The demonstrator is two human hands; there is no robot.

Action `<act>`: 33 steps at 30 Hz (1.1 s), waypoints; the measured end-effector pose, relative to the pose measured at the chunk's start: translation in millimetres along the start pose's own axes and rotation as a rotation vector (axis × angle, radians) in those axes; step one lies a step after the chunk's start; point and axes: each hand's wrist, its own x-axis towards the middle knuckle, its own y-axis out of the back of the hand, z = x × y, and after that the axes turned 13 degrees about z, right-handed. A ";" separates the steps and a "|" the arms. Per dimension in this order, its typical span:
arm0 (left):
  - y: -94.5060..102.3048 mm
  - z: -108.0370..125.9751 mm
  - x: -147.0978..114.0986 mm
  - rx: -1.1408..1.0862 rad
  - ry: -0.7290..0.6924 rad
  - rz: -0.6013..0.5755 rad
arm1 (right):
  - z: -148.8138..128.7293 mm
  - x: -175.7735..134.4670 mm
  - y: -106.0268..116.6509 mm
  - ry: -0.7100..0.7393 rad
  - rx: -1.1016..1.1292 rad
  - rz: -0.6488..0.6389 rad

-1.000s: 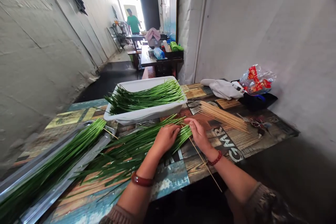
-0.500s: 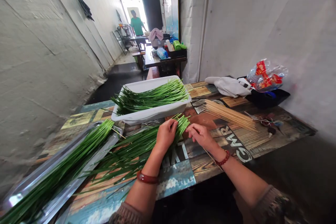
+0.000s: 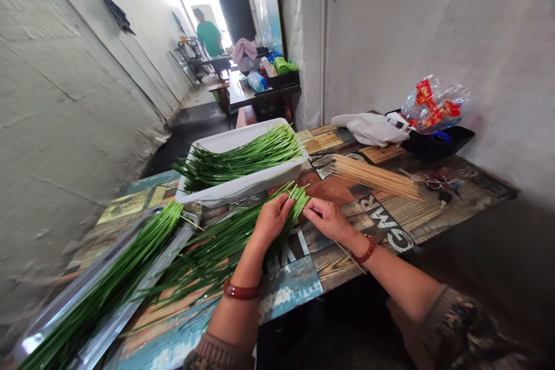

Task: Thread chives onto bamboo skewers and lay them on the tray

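Observation:
My left hand is closed around the pale stem ends of a bunch of garlic chives, whose dark leaves trail toward the lower left across the table. At the right side of those stems, my right hand pinches a bamboo skewer; its rear end sticks out below the palm, while its tip is hidden by the fingers and stems. Behind my hands stands a white tub holding more chives. To the left lies a metal tray with long chives and a skewer across their stem ends.
A pile of bamboo skewers lies right of the tub, near keys. Farther back are a white cap and a black tray with a plastic bag. A person in green stands beyond another table.
My right hand has come closer to the stems with the skewer. My left hand keeps its hold on the chives. The view has shifted slightly, and the distant person has moved a little.

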 end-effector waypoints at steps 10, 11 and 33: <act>-0.6 4.7 0.7 -0.226 0.053 -0.039 | -3.0 -1.2 1.8 -0.039 -0.041 0.016; 0.3 4.9 0.4 -0.242 0.060 -0.041 | -2.4 -1.1 1.8 -0.041 -0.034 0.009; 1.4 17.3 5.7 -0.629 0.474 -0.292 | -6.3 3.0 16.3 -0.300 0.244 -0.154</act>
